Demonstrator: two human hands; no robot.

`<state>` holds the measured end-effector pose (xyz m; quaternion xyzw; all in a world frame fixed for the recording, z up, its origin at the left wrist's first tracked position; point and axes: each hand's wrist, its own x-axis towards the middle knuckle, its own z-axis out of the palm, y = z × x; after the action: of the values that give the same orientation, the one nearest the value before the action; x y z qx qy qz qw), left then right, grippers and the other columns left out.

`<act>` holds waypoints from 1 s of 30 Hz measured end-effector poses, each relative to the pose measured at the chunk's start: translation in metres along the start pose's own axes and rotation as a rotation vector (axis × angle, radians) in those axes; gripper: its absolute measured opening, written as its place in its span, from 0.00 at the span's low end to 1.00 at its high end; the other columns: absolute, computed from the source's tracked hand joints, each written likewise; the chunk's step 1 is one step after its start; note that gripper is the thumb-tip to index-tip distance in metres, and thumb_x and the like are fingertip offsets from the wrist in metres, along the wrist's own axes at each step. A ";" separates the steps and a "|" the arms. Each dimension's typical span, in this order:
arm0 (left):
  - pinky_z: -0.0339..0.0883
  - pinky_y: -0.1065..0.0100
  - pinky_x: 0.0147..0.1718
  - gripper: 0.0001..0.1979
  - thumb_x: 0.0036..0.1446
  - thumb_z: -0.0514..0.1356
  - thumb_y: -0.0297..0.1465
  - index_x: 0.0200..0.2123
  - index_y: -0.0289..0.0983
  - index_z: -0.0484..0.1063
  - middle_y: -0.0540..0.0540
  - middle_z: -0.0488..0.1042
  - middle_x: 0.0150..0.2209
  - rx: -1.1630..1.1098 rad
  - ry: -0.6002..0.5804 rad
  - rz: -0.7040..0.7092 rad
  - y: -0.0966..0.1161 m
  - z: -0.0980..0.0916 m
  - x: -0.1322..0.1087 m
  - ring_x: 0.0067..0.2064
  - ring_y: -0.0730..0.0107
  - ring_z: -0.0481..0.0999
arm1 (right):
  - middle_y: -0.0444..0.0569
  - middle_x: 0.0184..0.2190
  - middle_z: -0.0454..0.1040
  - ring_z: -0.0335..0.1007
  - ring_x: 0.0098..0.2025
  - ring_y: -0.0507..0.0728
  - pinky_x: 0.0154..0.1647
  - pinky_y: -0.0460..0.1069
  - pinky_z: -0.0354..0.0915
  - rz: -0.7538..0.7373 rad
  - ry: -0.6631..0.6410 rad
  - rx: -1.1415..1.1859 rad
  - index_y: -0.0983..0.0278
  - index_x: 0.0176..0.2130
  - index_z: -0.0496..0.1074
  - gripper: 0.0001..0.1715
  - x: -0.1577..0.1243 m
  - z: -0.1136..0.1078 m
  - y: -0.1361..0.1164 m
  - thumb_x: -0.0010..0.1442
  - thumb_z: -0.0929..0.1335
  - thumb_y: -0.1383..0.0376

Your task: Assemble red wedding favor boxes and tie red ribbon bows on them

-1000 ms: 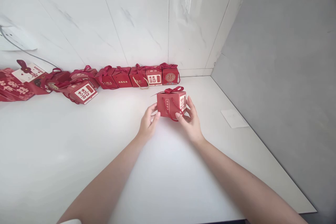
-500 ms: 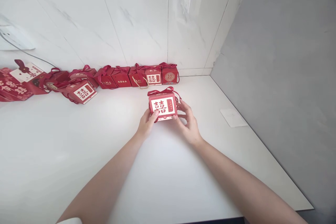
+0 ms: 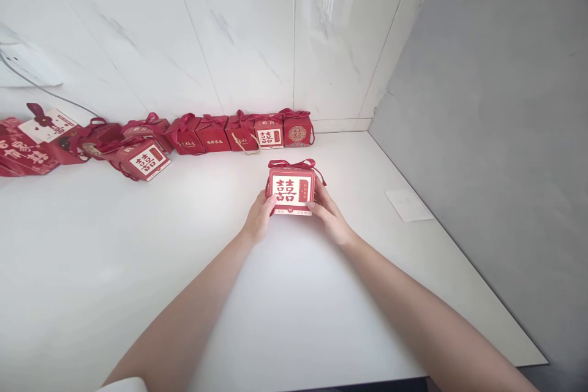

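Red box (image 3: 290, 191) is upright, bow (image 3: 293, 164) uppermost. Left fingers (image 3: 267, 203) and right fingers (image 3: 324, 197), partly curled, clasp its opposite sides.

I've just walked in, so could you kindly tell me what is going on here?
Someone's left hand and right hand hold a red box between them, its printed side toward the camera and a ribbon bow on top. Beyond it, more red boxes sit on the table along the wall.

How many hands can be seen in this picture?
2: left hand on the left of the held red box, right hand on its right. The box partly hides both.
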<state>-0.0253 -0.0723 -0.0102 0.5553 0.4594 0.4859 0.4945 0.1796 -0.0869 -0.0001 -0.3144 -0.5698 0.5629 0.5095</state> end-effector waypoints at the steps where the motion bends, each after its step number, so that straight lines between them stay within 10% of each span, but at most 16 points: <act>1: 0.61 0.51 0.59 0.30 0.62 0.55 0.49 0.60 0.35 0.66 0.38 0.72 0.58 -0.022 0.003 -0.004 -0.001 0.000 0.001 0.60 0.47 0.69 | 0.46 0.69 0.55 0.59 0.66 0.62 0.65 0.61 0.61 -0.004 0.004 0.007 0.51 0.70 0.48 0.42 0.000 0.000 0.001 0.64 0.68 0.54; 20: 0.65 0.52 0.56 0.28 0.60 0.54 0.51 0.50 0.35 0.76 0.41 0.79 0.49 -0.055 0.112 -0.043 0.006 0.004 -0.001 0.55 0.48 0.74 | 0.56 0.67 0.56 0.66 0.59 0.64 0.56 0.61 0.69 -0.010 0.204 -0.043 0.56 0.63 0.56 0.40 -0.001 0.009 -0.004 0.59 0.71 0.49; 30: 0.68 0.55 0.50 0.36 0.62 0.48 0.55 0.63 0.39 0.65 0.40 0.73 0.58 0.038 -0.086 0.100 0.012 0.004 -0.007 0.53 0.50 0.74 | 0.56 0.62 0.62 0.67 0.57 0.63 0.50 0.58 0.70 -0.036 0.328 -0.136 0.56 0.64 0.55 0.37 -0.001 0.005 0.001 0.63 0.66 0.45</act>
<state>-0.0212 -0.0805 0.0011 0.6070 0.4185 0.4772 0.4782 0.1751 -0.0896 -0.0001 -0.4255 -0.5212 0.4549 0.5834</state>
